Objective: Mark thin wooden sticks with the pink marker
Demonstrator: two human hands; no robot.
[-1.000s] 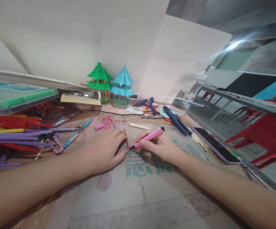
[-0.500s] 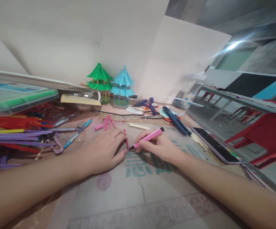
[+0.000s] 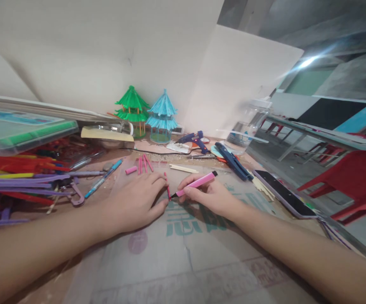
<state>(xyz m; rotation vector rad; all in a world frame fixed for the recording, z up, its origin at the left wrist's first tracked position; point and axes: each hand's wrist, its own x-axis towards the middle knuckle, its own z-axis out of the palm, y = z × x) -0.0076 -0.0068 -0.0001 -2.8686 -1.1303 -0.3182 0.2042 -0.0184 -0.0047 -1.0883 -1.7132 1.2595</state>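
My right hand (image 3: 210, 197) is closed around a pink marker (image 3: 200, 180), its dark tip touching the lower end of a thin stick (image 3: 168, 185) coloured pink. With its fingertips, my left hand (image 3: 135, 200) steadies that stick against the plastic sheet (image 3: 157, 270). Several pink sticks (image 3: 145, 163) lie beyond my left hand, beside a pink marker cap (image 3: 131, 170). Plain cream sticks (image 3: 184, 169) rest a little further right.
At the back stand a green model pavilion (image 3: 132, 103) and a blue one (image 3: 163, 110). A glue gun (image 3: 195, 139), a blue stapler (image 3: 231, 160) and a phone (image 3: 284, 192) lie to the right. Purple pipe cleaners (image 3: 21, 181) and a plastic box (image 3: 27, 131) crowd the left.
The view has shifted very slightly. Both hands, the marker and the stick stay almost where they were, with the marker tip still at the stick's lower end.
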